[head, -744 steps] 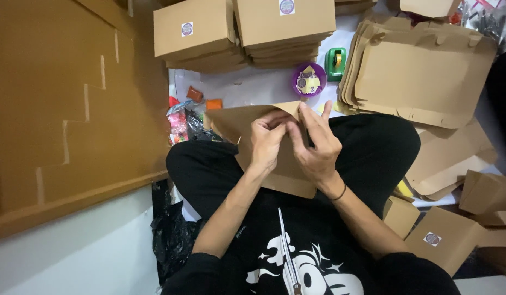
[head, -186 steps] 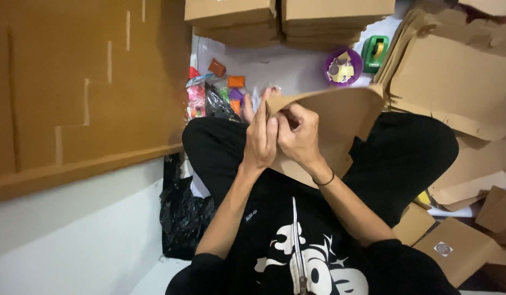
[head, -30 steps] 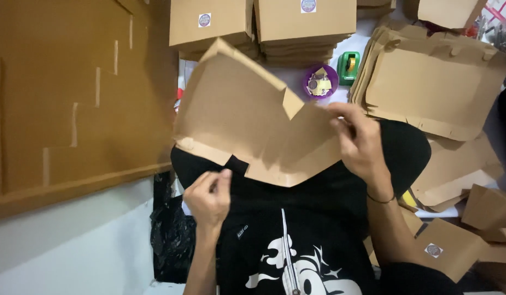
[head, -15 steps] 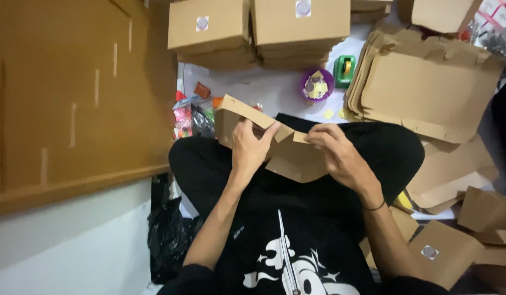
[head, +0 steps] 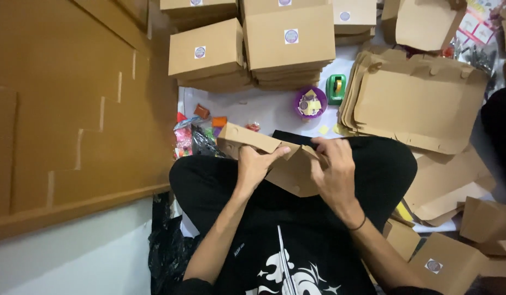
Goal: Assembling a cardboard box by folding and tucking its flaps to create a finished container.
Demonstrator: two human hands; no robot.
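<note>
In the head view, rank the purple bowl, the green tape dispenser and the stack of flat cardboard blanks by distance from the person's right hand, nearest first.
From the right hand:
1. Small round purple bowl of bits, straight ahead of the hand on the white sheet.
2. Green tape dispenser, just beyond the bowl, slightly to its right.
3. Stack of flat brown cardboard box blanks, off to the right; its near edge rivals the dispenser, its middle lies farthest.

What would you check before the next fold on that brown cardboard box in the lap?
1. Both hands on the cardboard box: ok, left hand and right hand grip it.
2. Box resting over the lap: ok.
3. Side flap standing up at the left end: ok.
4. Tabs locked underneath: cannot tell, hidden.
5. Stack of flat blanks beside the right knee: ok.
6. Green tape dispenser on the floor ahead: ok.
</note>
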